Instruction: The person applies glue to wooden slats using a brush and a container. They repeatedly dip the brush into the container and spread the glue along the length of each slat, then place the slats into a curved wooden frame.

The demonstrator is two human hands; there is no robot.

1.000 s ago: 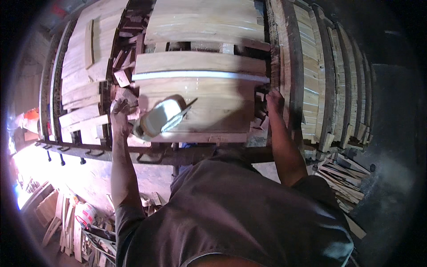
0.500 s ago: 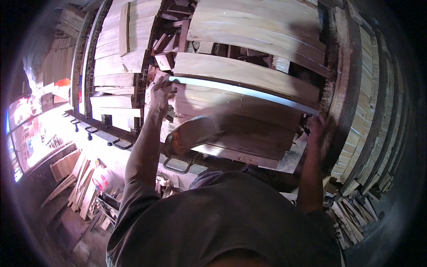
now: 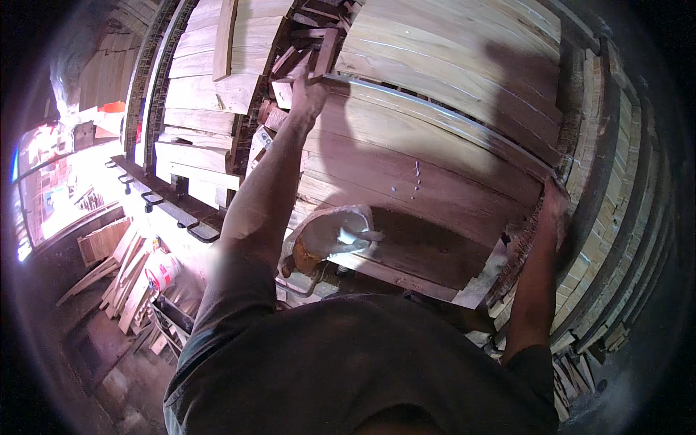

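White lines one board (image 3: 444,114) between left hand (image 3: 308,100) and right hand (image 3: 554,206), grip of fingers (image 3: 306,78) unclear.

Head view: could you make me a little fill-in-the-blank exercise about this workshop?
1. The left hand is at the left end of the long wooden strip, the right hand at its ____ end (left or right).
2. The open container is nearer the person's ____ forearm.
3. Small pale drops lie on boards made of ____.
4. The white bucket has ____ markings.

Missing words: right; left; wood; red.
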